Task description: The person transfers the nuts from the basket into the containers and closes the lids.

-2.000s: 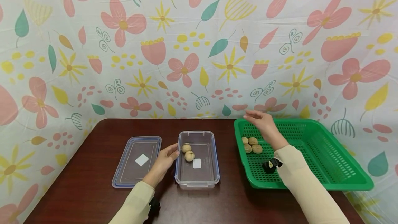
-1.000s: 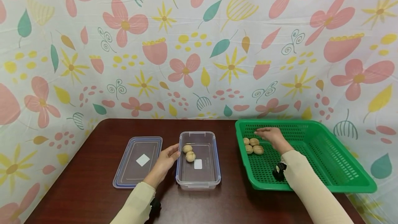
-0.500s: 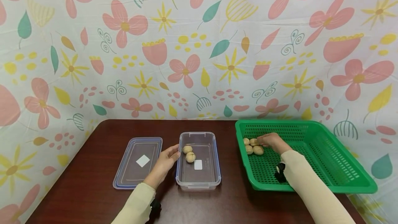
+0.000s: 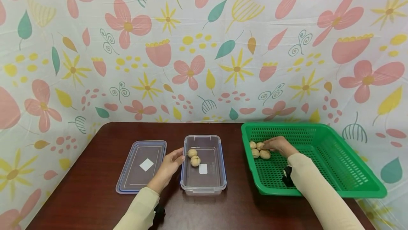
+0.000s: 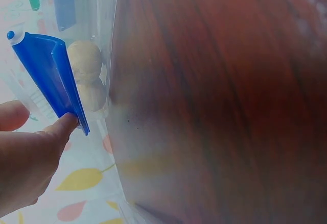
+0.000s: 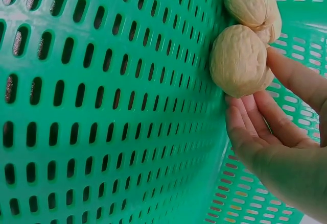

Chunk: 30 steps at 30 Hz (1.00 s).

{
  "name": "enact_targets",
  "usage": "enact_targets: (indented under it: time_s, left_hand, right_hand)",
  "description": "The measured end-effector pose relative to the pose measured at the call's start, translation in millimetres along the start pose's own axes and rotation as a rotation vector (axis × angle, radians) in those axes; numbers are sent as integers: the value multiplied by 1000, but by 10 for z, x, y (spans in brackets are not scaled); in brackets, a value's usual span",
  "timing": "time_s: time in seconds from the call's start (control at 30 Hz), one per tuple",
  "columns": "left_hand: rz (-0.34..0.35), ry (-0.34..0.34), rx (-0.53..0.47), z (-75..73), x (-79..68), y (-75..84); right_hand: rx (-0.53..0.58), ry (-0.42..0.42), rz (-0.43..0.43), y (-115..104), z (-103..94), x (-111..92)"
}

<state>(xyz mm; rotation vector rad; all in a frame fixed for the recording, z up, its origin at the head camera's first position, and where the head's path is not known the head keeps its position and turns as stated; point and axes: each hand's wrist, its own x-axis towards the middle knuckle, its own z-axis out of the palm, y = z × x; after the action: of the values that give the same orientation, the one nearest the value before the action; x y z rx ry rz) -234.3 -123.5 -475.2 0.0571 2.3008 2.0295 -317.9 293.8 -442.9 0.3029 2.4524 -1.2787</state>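
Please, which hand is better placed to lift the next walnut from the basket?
The right hand seems better: it touches a walnut inside the basket. The left hand is at the box, farther from the basket.

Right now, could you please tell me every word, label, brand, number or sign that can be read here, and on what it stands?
No text can be read in any view.
White label on the lid: no writing can be made out.
White label at the clear container: no writing can be made out.
Faint marks beside that label: too small and blurred to read.
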Motion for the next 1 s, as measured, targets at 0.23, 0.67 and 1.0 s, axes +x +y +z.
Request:
enact_targets:
  time_s: [0.23,0.67,1.0]
  left_hand:
    - [-7,2,-11,3,-6,16]
    - [-11,-2,-9,7,-7,5]
    - [0,0,-6,7,-2,2]
  right_hand:
    - [-11,-5,-26,0,-12,20]
    - [-11,-36,-106,10,-59,-81]
    - [45,-46,-79,-26,-142,-134]
